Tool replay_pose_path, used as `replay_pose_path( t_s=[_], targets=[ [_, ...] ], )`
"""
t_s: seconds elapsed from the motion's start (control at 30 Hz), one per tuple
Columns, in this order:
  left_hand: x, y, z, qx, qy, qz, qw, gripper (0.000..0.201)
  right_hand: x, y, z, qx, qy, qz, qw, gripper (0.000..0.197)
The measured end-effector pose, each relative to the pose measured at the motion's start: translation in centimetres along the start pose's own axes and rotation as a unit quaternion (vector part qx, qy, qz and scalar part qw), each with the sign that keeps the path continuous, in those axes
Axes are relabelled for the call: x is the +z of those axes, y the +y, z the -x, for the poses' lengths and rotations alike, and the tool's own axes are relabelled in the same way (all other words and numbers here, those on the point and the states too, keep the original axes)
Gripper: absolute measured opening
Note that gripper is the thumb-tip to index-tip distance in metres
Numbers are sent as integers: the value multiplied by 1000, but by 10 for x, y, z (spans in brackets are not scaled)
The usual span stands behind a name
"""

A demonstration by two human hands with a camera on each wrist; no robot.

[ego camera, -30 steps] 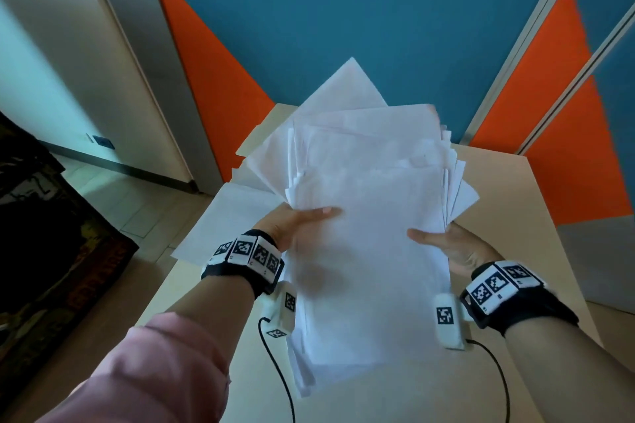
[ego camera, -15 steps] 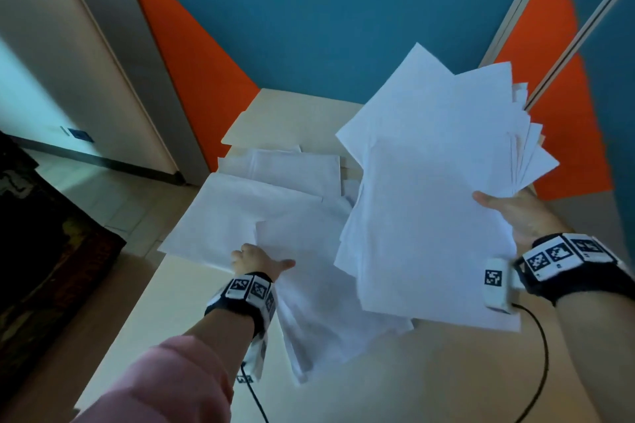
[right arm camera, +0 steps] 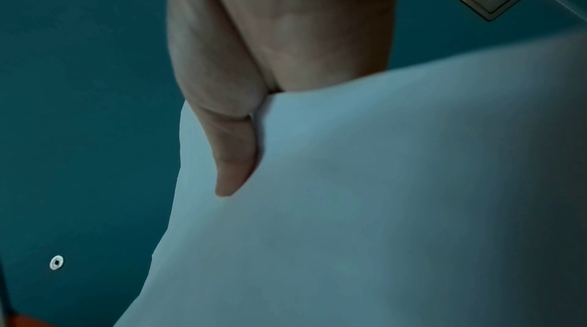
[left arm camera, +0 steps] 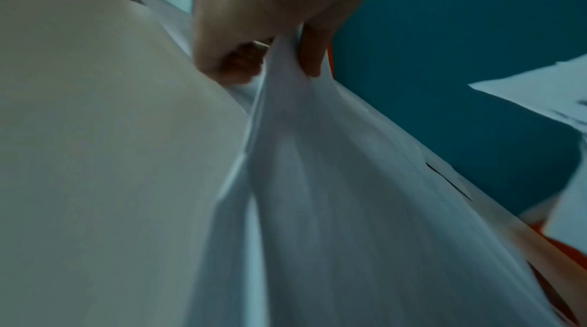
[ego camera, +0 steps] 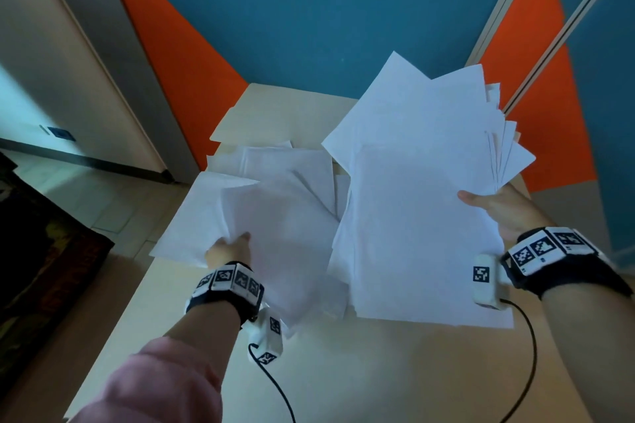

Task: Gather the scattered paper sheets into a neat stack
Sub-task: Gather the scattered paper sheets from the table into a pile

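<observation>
My right hand (ego camera: 498, 208) holds a thick, fanned bundle of white sheets (ego camera: 419, 189) above the right half of the table, thumb on top (right arm camera: 235, 156) and fingers hidden beneath. More white sheets (ego camera: 275, 203) lie scattered over the left and middle of the beige table (ego camera: 378, 371). My left hand (ego camera: 228, 247) pinches several of these loose sheets (left arm camera: 317, 182) at their near left edge, lifting them so they bend upward.
The table's left edge drops to a tiled floor (ego camera: 113, 196) with a dark rug (ego camera: 41, 268) beside it. A blue and orange wall (ego camera: 309, 10) stands behind the table's far edge. Wrist cables (ego camera: 525, 354) trail over the near part of the table.
My left hand let go of the bundle, dropped to the loose sheets on the table and took hold of them. My right hand carried the bundle to the right.
</observation>
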State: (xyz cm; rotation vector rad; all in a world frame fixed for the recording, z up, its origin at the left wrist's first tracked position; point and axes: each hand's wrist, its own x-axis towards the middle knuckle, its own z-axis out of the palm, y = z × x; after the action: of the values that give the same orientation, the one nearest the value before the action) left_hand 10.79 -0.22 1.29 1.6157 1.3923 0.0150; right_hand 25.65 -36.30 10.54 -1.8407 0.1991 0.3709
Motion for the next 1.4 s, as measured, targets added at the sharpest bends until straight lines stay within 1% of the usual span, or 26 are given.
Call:
replay_pose_path(
  t_s=[0.03, 0.07, 0.13, 0.27, 0.3, 0.33, 0.37, 0.4, 0.43, 0.5, 0.63, 0.67, 0.77, 0.8, 0.83, 0.9, 0.93, 0.97, 1.03, 1.1, 1.2, 1.27, 1.3, 1.33, 1.37, 1.4],
  targets=[
    [-8, 0, 0, -20, 12, -23, 999, 62, -3, 8, -11, 2, 2, 14, 1000, 136],
    [-15, -1, 1, -40, 18, -38, 998, 59, -3, 15, -20, 9, 2, 24, 1000, 145],
    [-22, -1, 1, -51, 21, -54, 997, 49, 0, 21, -30, 21, -7, 30, 999, 149],
    [-23, -1, -15, -37, 27, -119, 992, 36, 14, 15, -32, 15, -5, 68, 998, 150],
    [-20, -2, -18, -20, 3, -137, 990, 34, 16, 12, -32, 18, -5, 75, 997, 147],
    [-17, -2, -20, -27, -7, -109, 994, 32, 19, 11, -32, 22, -3, 79, 997, 142],
    [-10, -6, -28, -15, 16, -128, 992, 32, 23, 8, -30, 23, -3, 81, 996, 137],
    [-6, -8, -31, -15, 32, -116, 993, 39, 25, 6, -29, 22, 0, 89, 996, 135],
    [-8, -6, -28, -22, 27, -95, 995, 52, 27, 5, -29, 22, 0, 95, 995, 133],
    [-7, -5, -30, -41, 30, -46, 998, 69, 32, 4, -27, 18, 5, 101, 995, 121],
    [-3, -5, -32, -5, 12, -10, 1000, 70, 40, 1, -21, 25, 19, 101, 994, 106],
    [-2, -6, -34, -2, 2, -2, 1000, 68, 39, 2, -21, 23, 18, 102, 994, 110],
    [-6, -10, -45, -23, -1, 69, 997, 55, 36, 8, -25, 24, 25, 115, 993, 144],
    [-9, -9, -45, -14, 17, 86, 996, 48, 35, 8, -24, 23, 25, 117, 993, 143],
    [-12, -7, -47, 1, 41, 86, 995, 42, 37, 5, -20, 25, 28, 117, 992, 130],
    [-18, -2, -46, 48, 77, 79, 993, 40, 37, 4, -19, 31, 33, 98, 994, 94],
    [-21, 1, -47, 69, 84, 90, 990, 39, 36, 4, -19, 29, 35, 98, 994, 86],
    [-25, 4, -48, 89, 85, 106, 987, 37, 36, 4, -17, 27, 33, 104, 994, 85],
    [-36, 10, -54, 128, 76, 127, 981, 34, 33, 5, -18, 18, 38, 123, 992, 97],
    [-49, 15, -62, 158, 45, 160, 973, 32, 27, 5, -20, 8, 46, 145, 988, 103],
    [-68, 23, -66, 194, -21, 186, 963, 27, 23, -7, -11, -1, 63, 191, 980, 73],
    [-78, 28, -65, 211, -60, 164, 962, 18, 20, -13, -4, -18, 57, 180, 982, 72],
    [-82, 29, -63, 221, -71, 137, 963, 16, 19, -14, -2, -22, 55, 177, 982, 82],
    [-84, 29, -62, 225, -72, 106, 966, 18, 18, -16, 1, -31, 49, 174, 983, 92],
    [-84, 27, -65, 224, -70, 85, 968, 23, 18, -17, 3, -32, 46, 172, 984, 95],
    [-82, 25, -67, 211, -72, 69, 972, 28, 18, -18, 5, -31, 46, 166, 985, 89]
  ],
)
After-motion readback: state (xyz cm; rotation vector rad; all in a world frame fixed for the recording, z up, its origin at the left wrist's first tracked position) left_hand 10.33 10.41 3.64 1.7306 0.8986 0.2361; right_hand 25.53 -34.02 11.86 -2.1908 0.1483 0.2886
